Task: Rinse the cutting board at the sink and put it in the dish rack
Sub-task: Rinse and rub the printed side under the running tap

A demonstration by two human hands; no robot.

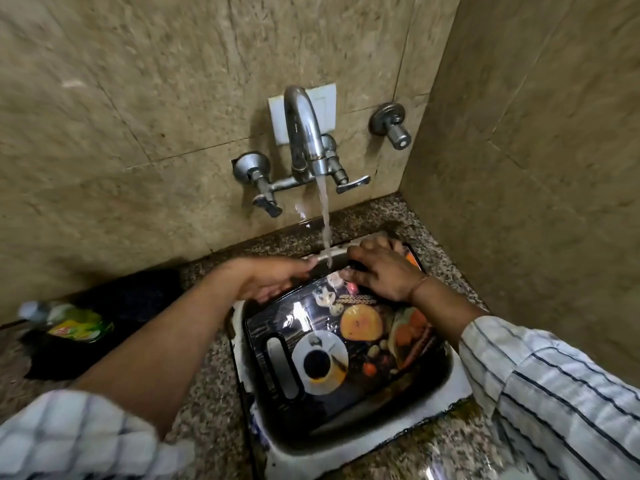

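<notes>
- The cutting board [346,344] lies tilted inside the sink [460,372], printed face up — a coffee cup, fruit and vegetables show on its dark surface, and its handle slot sits at the end nearest the person.
- The far end of the board is raised toward the tap [304,133], right beneath the spout.
- Water [325,223] runs from the tap in a steady stream and lands on the board's far edge, between the two hands.
- The left hand [273,275] reaches in from the left of the sink, forearm bare with the sleeve pushed up; palm turned partly upward, fingers curled around the board's far left edge, gripping it.
- The right hand [381,268] comes in from the right of the sink, wrist bent, with a thin band at the wrist; it rests palm down on the board's far end with fingers spread — pressing flat rather than closed around anything.
- Left of the sink, on the speckled counter [204,348], a green bottle [76,323] lies beside a dark cloth [131,299].
</notes>
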